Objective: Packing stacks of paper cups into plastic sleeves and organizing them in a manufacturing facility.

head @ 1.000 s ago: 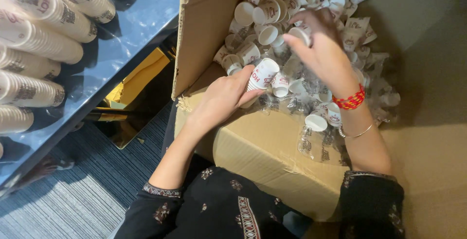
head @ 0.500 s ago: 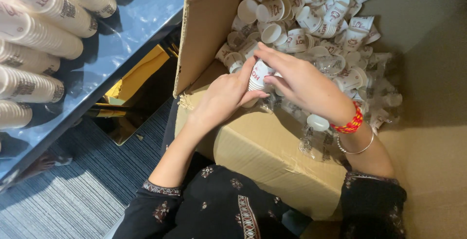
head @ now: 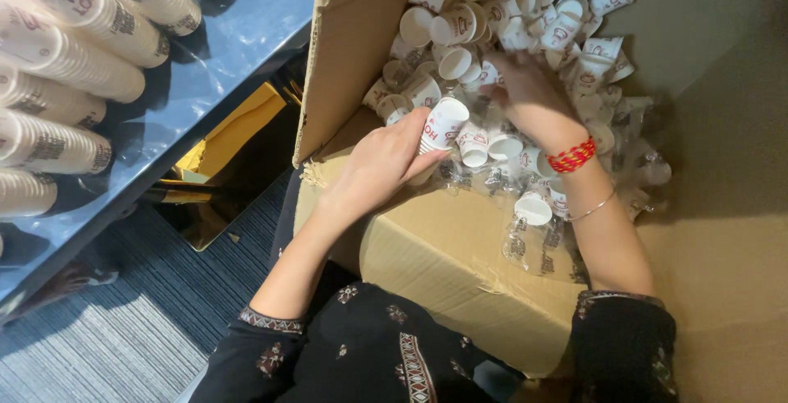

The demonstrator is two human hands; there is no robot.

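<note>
Cardboard box [head: 427,263]: left hand [head: 386,165] grips cup stack [head: 442,124], right hand [head: 529,91] spread on loose cups [head: 509,17].

Left hand [head: 386,165] grips a paper cup [head: 443,124]; right hand [head: 533,95] digs among cups.

Glossy blue tabletop [head: 246,34] at upper left. Sleeves of stacked paper cups [head: 74,66] lie on their sides across it, side by side, some touching. Below it, grey ribbed carpet floor [head: 107,345]. Open cardboard box [head: 443,263] beside the tabletop; whether it rests on the floor cannot be told.
</note>
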